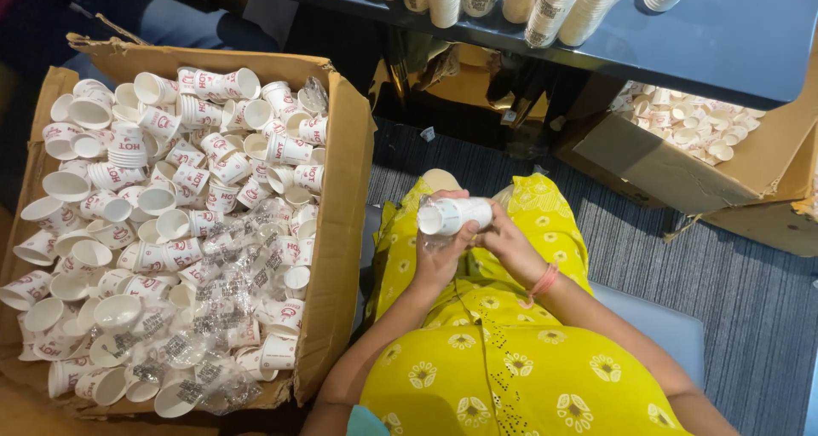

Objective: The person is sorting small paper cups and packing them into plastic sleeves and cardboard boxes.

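A short stack of white paper cups (pixel 452 214) lies sideways over my lap, open mouths to the left. My left hand (pixel 440 257) grips it from below at the mouth end. My right hand (pixel 509 244) holds its other end from the right; a pink band circles that wrist. A bit of clear plastic wrap hangs under the stack. I am seated in yellow patterned clothing.
A big open cardboard box (pixel 341 231) on my left is full of loose white cups with red print and crumpled clear wrappers. A second box of cups (pixel 682 172) stands at the right. Tall cup stacks (pixel 554 5) lie on the blue table ahead. Grey carpet underfoot.
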